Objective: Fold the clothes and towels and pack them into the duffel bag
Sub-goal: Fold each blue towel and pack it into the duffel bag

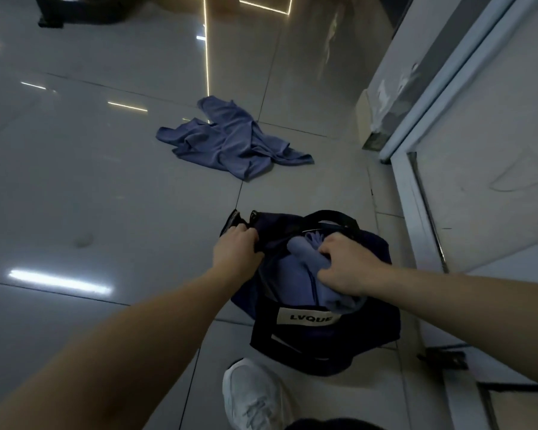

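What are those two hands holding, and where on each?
The left hand grips the duffel bag by its opening edge; the right hand clutches the top of the blue cloth inside.

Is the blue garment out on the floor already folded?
No, the blue garment lies crumpled on the floor, beyond the duffel bag.

Dim, glary floor [75, 181], wide-angle warp

The duffel bag [323, 349] mouth is being crowded: a folded blue cloth [292, 274] and the right hand [345, 268] gripping it are filling most of it, while the left hand [235, 249] is holding the left rim. A door frame [407, 187] is hemming in the bag's right side, and a white shoe [252, 395] is sitting near its front. The floor [106, 187] is lying open leftward; a crumpled garment [230, 144] is lying well beyond.
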Demonstrator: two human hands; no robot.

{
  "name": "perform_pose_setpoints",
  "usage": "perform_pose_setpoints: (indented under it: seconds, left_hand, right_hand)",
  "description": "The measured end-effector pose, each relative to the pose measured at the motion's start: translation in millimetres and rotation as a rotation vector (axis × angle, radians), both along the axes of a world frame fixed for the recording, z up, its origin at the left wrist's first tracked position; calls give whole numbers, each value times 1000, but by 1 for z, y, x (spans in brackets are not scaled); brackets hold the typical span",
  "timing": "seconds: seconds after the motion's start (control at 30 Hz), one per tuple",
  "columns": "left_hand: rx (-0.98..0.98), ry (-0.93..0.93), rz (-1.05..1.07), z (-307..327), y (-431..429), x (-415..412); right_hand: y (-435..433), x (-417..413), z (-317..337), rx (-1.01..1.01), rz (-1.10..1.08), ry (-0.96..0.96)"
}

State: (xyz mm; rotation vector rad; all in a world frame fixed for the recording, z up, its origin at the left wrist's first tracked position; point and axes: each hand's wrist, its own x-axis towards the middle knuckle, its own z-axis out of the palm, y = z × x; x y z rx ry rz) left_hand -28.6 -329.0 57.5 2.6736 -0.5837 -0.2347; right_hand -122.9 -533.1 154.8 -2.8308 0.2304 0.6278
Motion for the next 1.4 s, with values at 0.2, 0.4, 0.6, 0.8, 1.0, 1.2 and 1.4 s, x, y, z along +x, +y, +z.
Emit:
perform_pose_setpoints:
  seconds: [0.2, 0.4, 0.6, 0.8, 1.0, 1.2, 1.4]
  left_hand:
    - [237, -182, -201, -14, -22, 15]
    - [-120, -137, 4, -4, -23, 20]
    - [-277, -96, 93, 13, -26, 19]
    - [-215, -85, 58, 2, -21, 12]
    - [-80, -227, -119, -15, 4, -10]
    - [-82, -358, -488, -16, 29, -34]
    - [-67, -354, -750, 7, 41, -32]
  right_hand:
    - [10, 5, -21, -32, 60, 67]
    - [17, 20, -27, -53, 72, 94]
    - [25, 38, -41, -17, -153, -223]
    - [40, 11, -78, 152, -231, -262]
    - [37, 12, -63, 278, -339, -180]
    - [27, 10, -63, 246, -349, -81]
    - [26, 18, -62, 428, -642, -72]
